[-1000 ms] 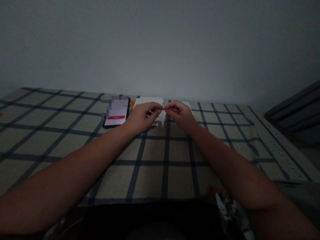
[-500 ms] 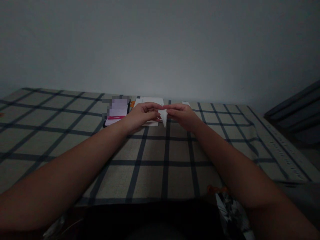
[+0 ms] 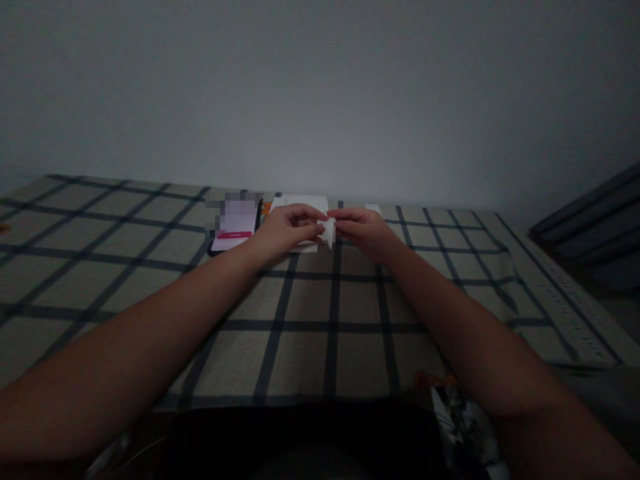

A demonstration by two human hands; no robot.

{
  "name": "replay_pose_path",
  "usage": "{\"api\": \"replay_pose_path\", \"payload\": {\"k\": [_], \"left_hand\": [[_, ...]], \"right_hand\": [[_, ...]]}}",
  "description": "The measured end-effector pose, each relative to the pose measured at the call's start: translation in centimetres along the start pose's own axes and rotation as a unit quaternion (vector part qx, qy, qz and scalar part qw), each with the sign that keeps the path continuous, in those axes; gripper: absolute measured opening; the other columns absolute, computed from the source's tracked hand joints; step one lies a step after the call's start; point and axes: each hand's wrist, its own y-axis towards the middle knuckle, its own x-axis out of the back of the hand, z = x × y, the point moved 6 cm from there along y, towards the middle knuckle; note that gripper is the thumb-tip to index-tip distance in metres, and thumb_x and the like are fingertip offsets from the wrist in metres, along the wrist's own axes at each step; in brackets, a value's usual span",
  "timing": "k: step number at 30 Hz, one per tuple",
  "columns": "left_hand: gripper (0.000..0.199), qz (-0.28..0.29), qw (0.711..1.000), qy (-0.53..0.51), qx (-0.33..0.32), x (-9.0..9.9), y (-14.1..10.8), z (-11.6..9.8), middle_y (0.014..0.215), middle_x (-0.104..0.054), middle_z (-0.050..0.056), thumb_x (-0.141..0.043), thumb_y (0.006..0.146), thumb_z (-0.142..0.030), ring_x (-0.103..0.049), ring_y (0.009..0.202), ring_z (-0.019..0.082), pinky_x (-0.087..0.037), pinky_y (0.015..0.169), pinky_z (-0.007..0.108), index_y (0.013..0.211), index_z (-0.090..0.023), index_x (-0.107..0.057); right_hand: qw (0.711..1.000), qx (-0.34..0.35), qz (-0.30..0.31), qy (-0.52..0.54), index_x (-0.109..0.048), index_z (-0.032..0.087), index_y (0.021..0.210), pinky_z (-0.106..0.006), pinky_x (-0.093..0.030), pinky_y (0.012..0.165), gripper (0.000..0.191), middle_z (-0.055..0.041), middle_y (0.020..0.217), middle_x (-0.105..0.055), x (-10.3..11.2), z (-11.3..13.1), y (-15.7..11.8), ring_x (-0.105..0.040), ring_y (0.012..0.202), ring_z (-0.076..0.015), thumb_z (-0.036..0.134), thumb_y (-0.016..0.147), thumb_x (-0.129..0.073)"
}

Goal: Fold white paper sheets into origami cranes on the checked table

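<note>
Both hands meet over the far part of the table, fingertips close together. My left hand (image 3: 290,227) pinches a small white piece that looks like folded paper (image 3: 330,233). From the other side, the fingers of my right hand (image 3: 363,227) close on the same piece, whose pointed end hangs down between the hands. The fingers hide much of its shape. Behind and under my left hand lie white sheets (image 3: 313,201), partly covered by it.
A phone (image 3: 235,227) with a lit screen lies left of my left hand, near an orange item (image 3: 266,209). A small white piece (image 3: 373,208) lies behind my right hand. The checked cloth (image 3: 305,300) covers the table, up to a grey wall (image 3: 320,100).
The white piece has turned slightly between my fingers, and its lower tip sits a little higher and further right. Both hands stay in almost the same place.
</note>
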Motion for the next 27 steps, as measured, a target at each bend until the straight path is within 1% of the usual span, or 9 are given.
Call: {"api": "replay_pose_path", "payload": {"k": [4, 8, 10, 12, 16, 21, 24, 27], "left_hand": [[0.031, -0.013, 1.000, 0.015, 0.001, 0.0, -0.1, -0.6, 0.077, -0.072, 0.004, -0.079, 0.070, -0.037, -0.070, 0.072, 0.017, -0.061, 0.075, 0.035, 0.091, -0.015, -0.074], [0.022, 0.002, 0.999, -0.040, 0.029, -0.3, -0.2, -0.3, 0.079, -0.074, 0.005, -0.080, 0.070, -0.033, -0.071, 0.072, 0.017, -0.061, 0.079, 0.036, 0.081, -0.016, -0.072], [0.020, 0.007, 0.997, -0.062, 0.047, -0.4, -0.3, 0.0, 0.076, -0.074, 0.005, -0.079, 0.071, -0.033, -0.071, 0.070, 0.016, -0.061, 0.078, 0.036, 0.077, -0.016, -0.071], [0.021, 0.008, 0.996, -0.069, 0.053, -0.4, -0.3, 0.1, 0.076, -0.073, 0.005, -0.080, 0.071, -0.034, -0.071, 0.070, 0.017, -0.061, 0.077, 0.036, 0.077, -0.016, -0.071], [0.029, 0.001, 0.998, -0.056, 0.031, -0.4, -0.2, -0.2, 0.080, -0.074, 0.007, -0.081, 0.071, -0.040, -0.071, 0.073, 0.018, -0.062, 0.076, 0.036, 0.080, -0.015, -0.070], [0.033, -0.022, 0.999, -0.027, -0.002, -0.4, -0.1, -0.5, 0.075, -0.072, 0.005, -0.081, 0.071, -0.042, -0.070, 0.069, 0.017, -0.061, 0.070, 0.032, 0.079, -0.014, -0.065], [0.029, -0.037, 0.999, -0.002, -0.027, -0.4, -0.2, -0.4, 0.072, -0.071, 0.003, -0.078, 0.074, -0.039, -0.070, 0.066, 0.016, -0.059, 0.064, 0.028, 0.081, -0.015, -0.064], [0.027, -0.043, 0.998, 0.034, -0.034, -0.3, -0.3, -0.3, 0.072, -0.070, 0.002, -0.076, 0.074, -0.038, -0.069, 0.064, 0.016, -0.058, 0.061, 0.028, 0.083, -0.015, -0.064]], "right_hand": [[0.998, 0.024, 0.010, -0.062, -0.076, 0.018, 0.097, -0.032, -0.056, 0.085, 0.034, -0.0051, 0.097, -0.075, 0.2, 0.4, 0.0, -0.069, 0.087, -0.0147, 0.037, 0.070, -0.082], [0.989, 0.050, 0.038, -0.131, -0.076, 0.017, 0.096, -0.031, -0.055, 0.083, 0.032, -0.0051, 0.094, -0.075, 0.1, 1.1, -0.2, -0.068, 0.086, -0.0145, 0.038, 0.072, -0.082], [0.986, 0.062, 0.038, -0.153, -0.076, 0.018, 0.092, -0.031, -0.055, 0.081, 0.031, -0.0043, 0.091, -0.075, 0.0, 1.4, -0.4, -0.068, 0.085, -0.0144, 0.040, 0.071, -0.082], [0.981, 0.075, 0.025, -0.176, -0.075, 0.018, 0.088, -0.030, -0.055, 0.078, 0.030, -0.0034, 0.087, -0.074, 0.0, 1.7, -0.5, -0.067, 0.081, -0.0141, 0.043, 0.071, -0.081], [0.973, 0.100, -0.017, -0.209, -0.072, 0.017, 0.084, -0.029, -0.052, 0.071, 0.031, -0.0024, 0.079, -0.070, 0.0, 2.1, -0.6, -0.062, 0.075, -0.0133, 0.046, 0.076, -0.077], [0.972, 0.119, -0.044, -0.195, -0.068, 0.018, 0.083, -0.028, -0.051, 0.073, 0.029, -0.0018, 0.081, -0.068, -0.2, 2.0, -0.7, -0.061, 0.077, -0.0134, 0.045, 0.077, -0.075], [0.975, 0.113, -0.043, -0.189, -0.066, 0.018, 0.084, -0.028, -0.051, 0.074, 0.029, -0.0018, 0.082, -0.067, -0.3, 1.7, -0.5, -0.061, 0.078, -0.0136, 0.045, 0.077, -0.074], [0.978, 0.098, -0.028, -0.181, -0.064, 0.017, 0.087, -0.028, -0.051, 0.074, 0.030, -0.0022, 0.085, -0.067, -0.4, 1.4, -0.5, -0.061, 0.080, -0.0138, 0.045, 0.077, -0.074]]}}
